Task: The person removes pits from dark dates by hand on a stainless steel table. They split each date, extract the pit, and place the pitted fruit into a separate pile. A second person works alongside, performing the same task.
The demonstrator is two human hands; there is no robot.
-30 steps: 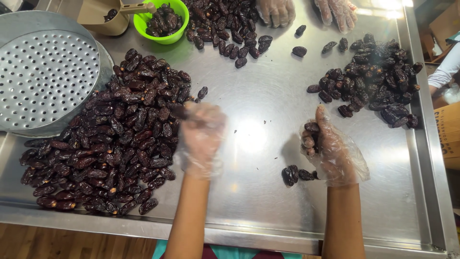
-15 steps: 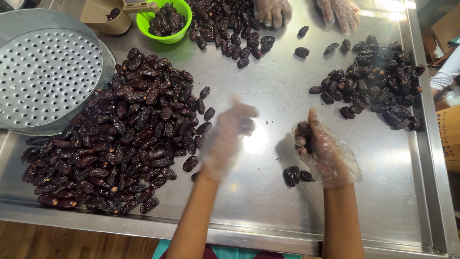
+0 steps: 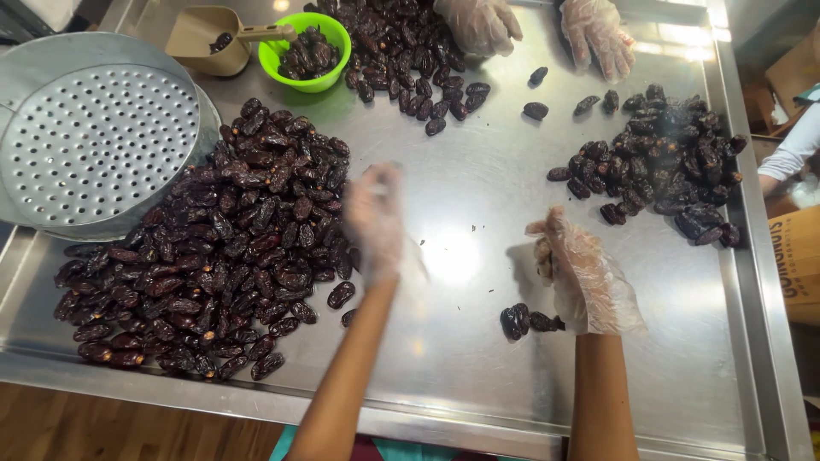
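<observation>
Both hands wear thin clear plastic gloves and work over a steel table [image 3: 478, 162]. Blurred with motion, the left hand [image 3: 374, 220] sits at the near edge of the big heap of dark dates [image 3: 213, 248]; its fingers seem loosely curled, but whether they pinch a fruit I cannot tell. To its right, well apart, the right hand [image 3: 581, 273] is cupped half shut around what looks like a few dates, thumb side up. Just beside that wrist, on its inner side, lies a small cluster of dates [image 3: 525, 320]. Beyond the right hand is a second pile [image 3: 662, 171], and farther off a co-worker's two gloved hands [image 3: 538, 30] rest at a third pile. Beyond the left hand stand a perforated metal pan [image 3: 94, 137], a tan scoop [image 3: 209, 38] and a green bowl [image 3: 312, 51] with dates in it. Judging by the layout, this is sorting work: done well, the left hand would lift only one or two fruits from the heap's edge so none roll off, while the right keeps its cupped load level and sets pieces down beside the small cluster, not among the other heaps.
</observation>
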